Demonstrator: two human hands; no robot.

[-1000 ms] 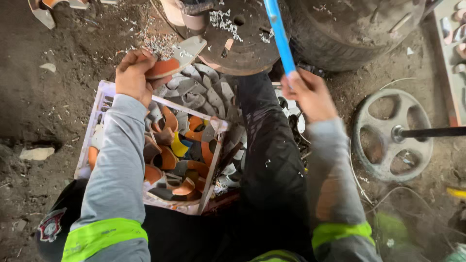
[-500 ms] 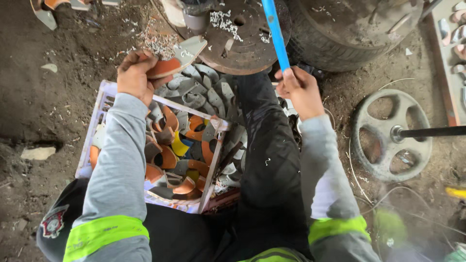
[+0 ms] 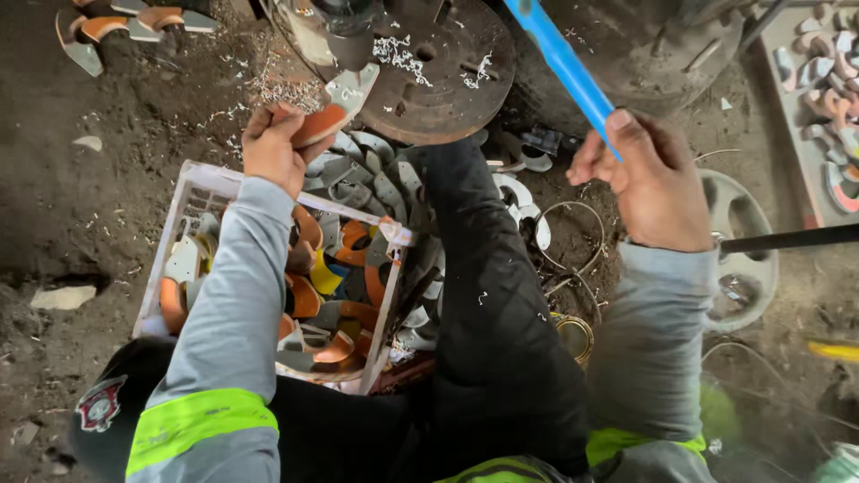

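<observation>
1. The left hand (image 3: 279, 146) is closed around a curved metal piece with an orange grip (image 3: 331, 112); it holds the piece up against the edge of the round rusty plate (image 3: 438, 72), with the grey blade end pointing up and right under the machine's spindle (image 3: 344, 36).
2. The right hand (image 3: 649, 183) is wrapped around the blue handle (image 3: 559, 58), which slants up and left out of view; the fingers are curled tight round its lower end.
3. Against half a second ago the blue handle has shifted a little to the right and the right hand with it; the left hand and its piece sit in much the same spot by the plate; I judge this to mean the lever is being worked while the piece is kept steady in place.
4. The piece itself is sickle-shaped; pale bare metal at the blade, orange at the held end; white shavings (image 3: 394, 49) lie scattered on the plate just beside it.
5. Under the left forearm stands a white plastic crate (image 3: 192, 192) full of similar pieces, mostly orange-handled, one yellow; more grey blades (image 3: 376, 174) are heaped between crate and plate.
6. Further out lie a spoked wheel (image 3: 743, 259) on the dirt floor, and a tray of finished pieces (image 3: 823, 98) at the far right.
</observation>
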